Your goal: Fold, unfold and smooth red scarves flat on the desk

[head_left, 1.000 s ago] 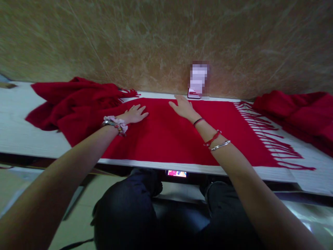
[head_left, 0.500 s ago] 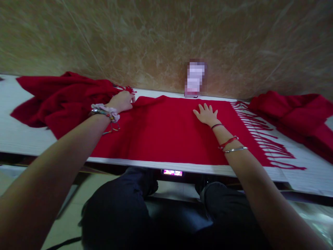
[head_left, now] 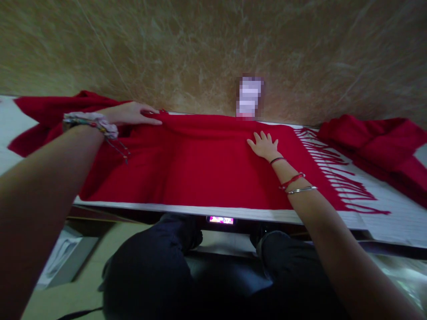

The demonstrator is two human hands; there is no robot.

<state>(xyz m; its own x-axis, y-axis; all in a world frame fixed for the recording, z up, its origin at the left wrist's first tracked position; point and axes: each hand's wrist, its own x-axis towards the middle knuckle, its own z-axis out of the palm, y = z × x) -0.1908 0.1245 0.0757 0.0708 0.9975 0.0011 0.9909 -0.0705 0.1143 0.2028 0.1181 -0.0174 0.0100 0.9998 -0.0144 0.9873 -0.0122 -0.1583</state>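
A red fringed scarf [head_left: 207, 173] lies spread along the white table. My right hand [head_left: 266, 146] rests flat on it near the tassels, fingers spread. Toward the far edge on the left, my left hand [head_left: 133, 114] is at the cloth with its fingers stretched out and the thumb apart. Around that hand the red fabric is bunched in loose folds, and some tassels show just beyond the fingertips. A low crease runs along the scarf's far edge between the hands.
Another red cloth [head_left: 376, 142] lies folded at the right end of the white table [head_left: 233, 211]. A blurred-out phone-like object [head_left: 249, 95] leans on the marbled wall [head_left: 187, 53]. Below the near edge is a lit screen [head_left: 221, 220]; a grey box [head_left: 66, 258] stands lower left.
My left hand has moved left along the far edge and its fingers have straightened. More of the scarf's left part is now spread out. My right hand has stayed put.
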